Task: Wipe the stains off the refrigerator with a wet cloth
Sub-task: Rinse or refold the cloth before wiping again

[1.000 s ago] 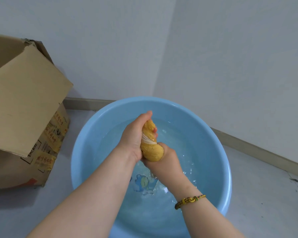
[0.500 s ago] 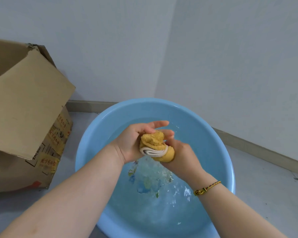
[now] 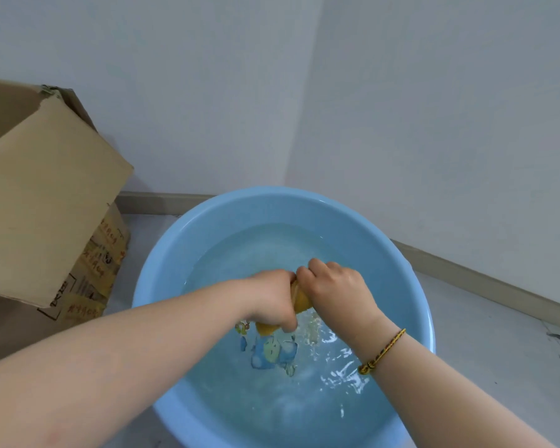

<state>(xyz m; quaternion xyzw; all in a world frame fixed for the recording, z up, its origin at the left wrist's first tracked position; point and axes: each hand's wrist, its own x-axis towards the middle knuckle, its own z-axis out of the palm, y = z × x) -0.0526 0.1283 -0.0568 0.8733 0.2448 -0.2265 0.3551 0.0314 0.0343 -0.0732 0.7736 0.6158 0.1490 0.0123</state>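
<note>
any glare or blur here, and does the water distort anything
Head view: white glare glints on the rippled water near the right hand; ripples warp the cartoon print in the blue basin; the left hand and yellow cloth look sharp.

Plain white walls [image 3: 191, 76] meeting in a corner, with a tan baseboard [image 3: 466, 277] along the bottom. The floor [image 3: 498, 350] is pale grey and a bit scuffed at right. There's an open cardboard box [image 3: 39, 202] on the left. Light's soft and even.
</note>
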